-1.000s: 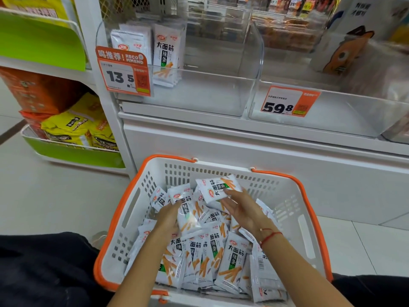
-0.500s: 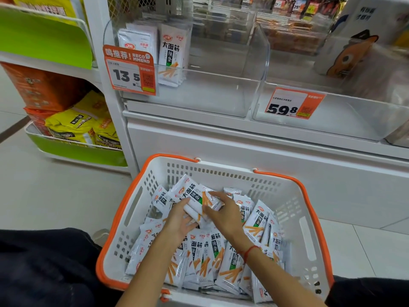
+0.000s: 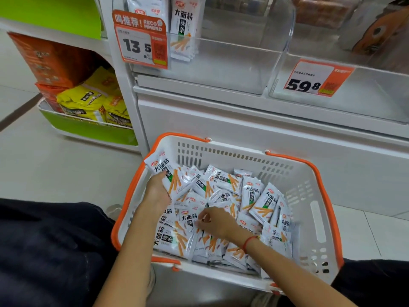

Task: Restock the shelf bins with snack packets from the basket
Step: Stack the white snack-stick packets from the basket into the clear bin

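Left hand (image 3: 158,191) grips a small stack of packets (image 3: 171,176) at the basket (image 3: 318,220) left rim, collecting a batch. Right hand (image 3: 215,222) pinches another from the pile; bin (image 3: 232,63) above nearly bare

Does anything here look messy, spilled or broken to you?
Nothing looks spilled or damaged. The snack packets lie in a loose jumble, but all inside the basket. The clear bin behind the 13.5 tag holds only a few upright packets at its left end.
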Available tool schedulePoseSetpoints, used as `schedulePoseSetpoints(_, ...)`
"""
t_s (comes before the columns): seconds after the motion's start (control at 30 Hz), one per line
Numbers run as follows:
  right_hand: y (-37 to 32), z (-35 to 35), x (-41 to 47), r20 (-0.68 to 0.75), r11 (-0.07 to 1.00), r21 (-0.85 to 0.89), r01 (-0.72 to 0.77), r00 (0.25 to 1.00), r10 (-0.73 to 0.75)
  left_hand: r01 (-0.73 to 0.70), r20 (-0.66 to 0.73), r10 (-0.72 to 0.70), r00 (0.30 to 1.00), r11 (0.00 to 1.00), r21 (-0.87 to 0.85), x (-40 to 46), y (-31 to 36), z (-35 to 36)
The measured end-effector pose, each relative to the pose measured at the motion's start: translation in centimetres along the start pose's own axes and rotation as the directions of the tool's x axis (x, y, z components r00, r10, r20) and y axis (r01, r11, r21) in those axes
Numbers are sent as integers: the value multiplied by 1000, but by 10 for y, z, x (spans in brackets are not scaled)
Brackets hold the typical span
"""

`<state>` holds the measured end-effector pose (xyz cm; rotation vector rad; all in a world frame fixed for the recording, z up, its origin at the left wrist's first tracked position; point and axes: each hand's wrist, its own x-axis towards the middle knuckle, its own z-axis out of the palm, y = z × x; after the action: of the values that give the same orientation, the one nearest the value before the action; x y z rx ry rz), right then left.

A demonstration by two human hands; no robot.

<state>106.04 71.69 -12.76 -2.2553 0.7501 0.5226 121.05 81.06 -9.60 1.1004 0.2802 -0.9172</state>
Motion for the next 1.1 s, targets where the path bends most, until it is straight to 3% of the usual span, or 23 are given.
schedulePoseSetpoints(0.2, -5, 23, 5, -127, 991, -14, -134, 983, 131, 26, 4, -26, 1000, 999, -26, 3, -3, 7)
schedulePoseSetpoints(0.37, 2, 18, 8, -17, 971, 221, -93, 995, 99, 39, 14, -39, 999, 999, 12, 1, -11, 12)
schedulePoseSetpoints(0.47, 12, -2, 9, 44, 857, 493, -150, 988, 148, 49, -5, -48, 999, 998, 45, 1, -14, 11)
schedulePoseSetpoints(0.57, 19, -39, 7, 6, 729, 665, -162, 977, 212, 25, -36, -21, 999, 993, 116, 6, -23, 9)
schedulePoseSetpoints(0.67, 19, -80, 3, -160, 639, 769, -8, 966, 203, 40, -128, -10, 992, 971, 235, 13, -31, 9)
schedulePoseSetpoints(0.77, 7, -102, -2, -132, 475, 877, 70, 986, 98, 82, -145, -32, 989, 933, 352, 20, -42, 9)
schedulePoseSetpoints(0.83, -5, -98, -3, -79, 607, 793, 38, 996, 42, 117, -107, -81, 991, 911, 395, 29, -52, 5)
schedulePoseSetpoints(0.9, -14, -81, -1, -114, 699, 714, 38, 991, 63, 117, -71, -97, 993, 914, 389, 19, -51, 16)
schedulePoseSetpoints(1.03, -15, -53, 1, -333, 731, 674, 108, 928, 169, 127, -116, -93, 989, 934, 334, 12, -50, 27)
schedulePoseSetpoints(1.1, -15, -46, 3, -410, 750, 642, 159, 898, 161, 119, -19, -118, 993, 950, 288, 8, -51, 28)
